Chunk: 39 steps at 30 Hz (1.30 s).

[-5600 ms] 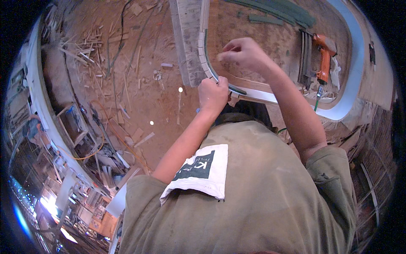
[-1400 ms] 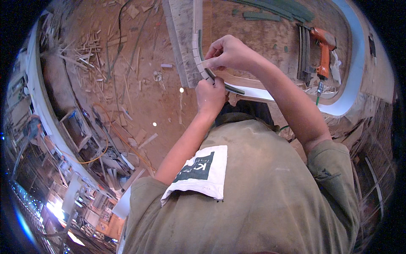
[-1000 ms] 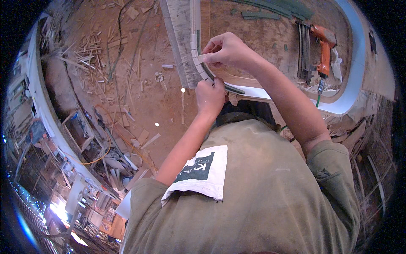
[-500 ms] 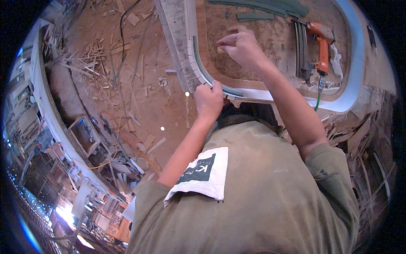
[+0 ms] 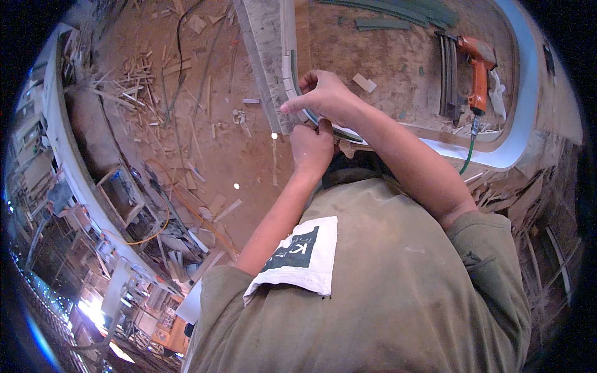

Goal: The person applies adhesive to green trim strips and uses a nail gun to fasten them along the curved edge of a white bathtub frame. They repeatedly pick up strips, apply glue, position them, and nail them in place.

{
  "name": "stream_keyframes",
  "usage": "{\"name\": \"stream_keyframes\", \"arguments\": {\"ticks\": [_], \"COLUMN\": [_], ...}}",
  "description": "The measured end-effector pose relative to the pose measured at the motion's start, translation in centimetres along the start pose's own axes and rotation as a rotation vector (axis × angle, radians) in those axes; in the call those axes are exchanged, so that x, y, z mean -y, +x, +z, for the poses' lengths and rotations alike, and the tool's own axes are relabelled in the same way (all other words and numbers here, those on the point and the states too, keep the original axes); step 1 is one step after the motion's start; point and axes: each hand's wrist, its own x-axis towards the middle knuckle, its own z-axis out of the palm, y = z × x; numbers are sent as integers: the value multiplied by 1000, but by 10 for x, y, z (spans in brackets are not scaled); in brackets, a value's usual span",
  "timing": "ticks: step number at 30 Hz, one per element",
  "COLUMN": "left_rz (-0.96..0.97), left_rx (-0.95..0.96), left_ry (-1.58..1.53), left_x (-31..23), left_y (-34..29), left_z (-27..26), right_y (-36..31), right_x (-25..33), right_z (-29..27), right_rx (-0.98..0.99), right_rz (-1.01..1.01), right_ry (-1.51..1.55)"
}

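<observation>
A curved white frame edge (image 5: 287, 62) bends around the near left corner of the panel, with a dark green strip (image 5: 293, 61) along its inner side. My left hand (image 5: 312, 148) is closed on the rim at the bend, pressing the green strip there. Just beyond it, my right hand (image 5: 326, 98) straddles the same rim, thumb on the outer side and fingers on the inner side. Its palm hides part of the strip. The strip's near end (image 5: 348, 135) shows to the right of my left hand.
An orange air nail gun (image 5: 479, 74) with a green hose (image 5: 467, 156) lies inside the frame at right. Green strips (image 5: 398, 11) lie at the far side, and a pale scrap (image 5: 364, 82) near my right hand. A grey board (image 5: 258, 62) runs along the left; wood offcuts (image 5: 134, 87) litter the floor.
My right hand has moved left and nearer, from above the panel onto the rim. A pale scrap now lies on the panel. My left hand stays at the bend.
</observation>
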Motion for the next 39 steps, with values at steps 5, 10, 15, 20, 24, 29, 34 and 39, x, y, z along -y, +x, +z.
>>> {"name": "stream_keyframes", "arguments": {"ticks": [5,10,15,20,24,29,34,39], "left_rz": [61,23,100,33,183,90,131,24], "left_rx": [-58,-20,-70,-11,-35,-7,-11,40], "left_ry": [50,35,51,-9,56,12,-9,-130], "left_x": [2,3,10,19,17,7,31,13], "left_y": [-2,-1,2,6,6,1,12,3], "left_z": [2,0,5,6,2,-1,9,5], "right_y": [8,7,8,5,-21,-36,-59,-82], "right_x": [-9,-11,-13,-9,17,-9,-22,-14], "right_z": [-1,1,2,-2,-36,-115,-138,-183], "right_rx": [5,-17,-9,6,41,-533,-561,-998], "right_rz": [-41,-75,-64,-127,-221,-393,-371,-322], "right_ry": [-32,-18,28,-60,-163,-766,-780,-653]}}
